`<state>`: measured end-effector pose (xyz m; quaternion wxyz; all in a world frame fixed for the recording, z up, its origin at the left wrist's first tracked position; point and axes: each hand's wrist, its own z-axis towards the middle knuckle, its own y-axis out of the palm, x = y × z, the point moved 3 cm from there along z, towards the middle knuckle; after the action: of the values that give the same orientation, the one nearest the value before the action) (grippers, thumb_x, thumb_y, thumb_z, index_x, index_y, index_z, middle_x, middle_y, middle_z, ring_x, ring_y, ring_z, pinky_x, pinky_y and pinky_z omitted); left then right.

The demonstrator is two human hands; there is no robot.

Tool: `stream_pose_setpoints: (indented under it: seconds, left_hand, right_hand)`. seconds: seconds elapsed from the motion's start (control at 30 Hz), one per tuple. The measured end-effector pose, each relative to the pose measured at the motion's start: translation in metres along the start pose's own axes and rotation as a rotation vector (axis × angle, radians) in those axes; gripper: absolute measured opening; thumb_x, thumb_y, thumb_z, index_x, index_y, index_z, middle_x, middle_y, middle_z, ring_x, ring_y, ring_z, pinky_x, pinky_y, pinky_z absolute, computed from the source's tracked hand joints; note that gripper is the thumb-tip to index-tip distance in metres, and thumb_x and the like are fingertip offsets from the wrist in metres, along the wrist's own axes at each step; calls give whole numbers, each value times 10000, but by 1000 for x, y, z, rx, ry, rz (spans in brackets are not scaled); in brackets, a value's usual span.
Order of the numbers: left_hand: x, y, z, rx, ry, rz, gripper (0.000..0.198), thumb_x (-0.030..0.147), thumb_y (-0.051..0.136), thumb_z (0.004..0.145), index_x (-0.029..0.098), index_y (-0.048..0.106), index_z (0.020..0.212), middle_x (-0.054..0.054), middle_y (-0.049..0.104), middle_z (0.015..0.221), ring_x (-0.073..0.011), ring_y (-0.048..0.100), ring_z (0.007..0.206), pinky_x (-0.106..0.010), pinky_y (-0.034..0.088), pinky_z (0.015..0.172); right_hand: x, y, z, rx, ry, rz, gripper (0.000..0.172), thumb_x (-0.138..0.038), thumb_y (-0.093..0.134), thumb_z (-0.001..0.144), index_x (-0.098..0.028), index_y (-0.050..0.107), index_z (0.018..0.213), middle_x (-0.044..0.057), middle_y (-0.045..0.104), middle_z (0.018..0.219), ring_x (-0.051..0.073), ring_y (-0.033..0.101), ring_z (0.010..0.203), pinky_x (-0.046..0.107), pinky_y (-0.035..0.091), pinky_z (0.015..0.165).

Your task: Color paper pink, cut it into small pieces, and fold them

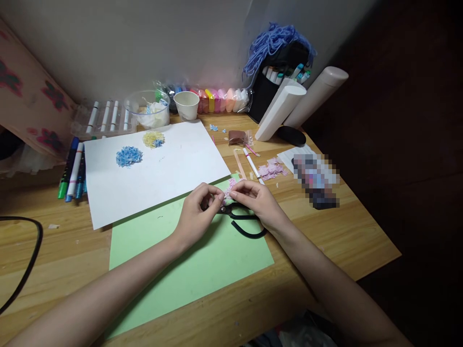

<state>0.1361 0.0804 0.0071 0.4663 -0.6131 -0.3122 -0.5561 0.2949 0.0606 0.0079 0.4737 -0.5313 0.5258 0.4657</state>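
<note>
My left hand [197,209] is closed, its thumb and fingertips pinching the edge of a small pink paper scrap [227,193]. From the other side, my right hand [259,200] pinches the same scrap between thumb and finger. More pink bits [232,182] lie just behind the fingertips. Beneath both hands, scissors with black handles [249,235] rest on a green sheet [152,270]; my left fingers hide their blades. A white sheet [173,168] overlaps the green one and carries a blue clump of paper bits [129,156] and a yellow one [154,139] with some blue.
A pile of pink scraps [272,168], a white marker [253,165] and a blurred phone-like object [315,183] lie at right. Behind stand a paper cup [187,106], a clear bowl [147,110], wrapped coloured clay [217,100], a black pen holder [265,94] and white cylinders [280,111].
</note>
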Motion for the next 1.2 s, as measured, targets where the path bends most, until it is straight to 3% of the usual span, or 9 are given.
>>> stream_pose_setpoints:
  seconds: [0.17, 0.47, 0.67, 0.8, 0.87, 1.0, 1.1, 1.2]
  left_hand:
    - [-1, 2, 0, -11, -5, -24, 184, 359, 614, 842, 179, 595, 810, -8, 561, 706, -114, 470, 598, -245, 373, 550]
    - [0, -1, -1, 5, 16, -29, 155, 312, 557, 875, 179, 581, 797, -17, 563, 728, -122, 469, 615, -262, 380, 578]
    - [1, 0, 0, -1, 3, -41, 161, 322, 552, 879, 181, 587, 810, -19, 572, 740, -131, 507, 633, -264, 398, 590]
    - [-1, 0, 0, 13, -33, -49, 180, 349, 580, 863, 179, 603, 807, -6, 568, 694, -122, 489, 602, -249, 383, 565]
    - [-1, 1, 0, 2, -33, -49, 192, 359, 588, 857, 177, 622, 807, -14, 591, 706, -125, 499, 605, -252, 389, 568]
    - [1, 2, -1, -4, 16, -28, 187, 355, 603, 850, 176, 654, 828, -30, 615, 761, -127, 518, 617, -262, 397, 570]
    - [1, 1, -2, -2, 37, -28, 193, 347, 577, 872, 178, 652, 818, -30, 606, 761, -133, 540, 642, -270, 423, 601]
    - [1, -1, -2, 2, 61, -20, 205, 330, 545, 893, 180, 642, 791, -31, 599, 762, -140, 556, 671, -274, 439, 627]
  right_hand:
    - [4, 2, -2, -43, -8, -28, 194, -377, 715, 751, -194, 657, 778, 8, 671, 786, 140, 621, 753, 267, 490, 714]
    - [0, 2, -1, -46, 27, -12, 214, -395, 704, 744, -192, 638, 740, -5, 636, 755, 135, 599, 740, 265, 485, 729]
    - [-3, 3, -3, -34, -54, -98, 193, -372, 685, 763, -193, 615, 761, 2, 621, 744, 137, 578, 699, 258, 469, 641]
    - [-12, 2, -10, 123, -235, -360, 100, -287, 642, 801, -202, 608, 761, 1, 602, 725, 126, 518, 618, 254, 413, 550]
    - [-18, 3, -14, 184, -407, -542, 47, -227, 625, 811, -218, 615, 766, 14, 620, 753, 152, 543, 678, 283, 439, 607]
    - [-24, 9, -21, 170, -665, -766, 105, -155, 600, 820, -251, 640, 820, 28, 653, 798, 200, 591, 810, 358, 475, 757]
    - [-26, 10, -22, 166, -716, -788, 129, -142, 599, 826, -246, 657, 874, 36, 650, 827, 195, 593, 822, 359, 473, 764]
    - [-28, 8, -21, 161, -656, -705, 91, -160, 611, 827, -233, 658, 854, 35, 640, 820, 184, 587, 825, 324, 472, 717]
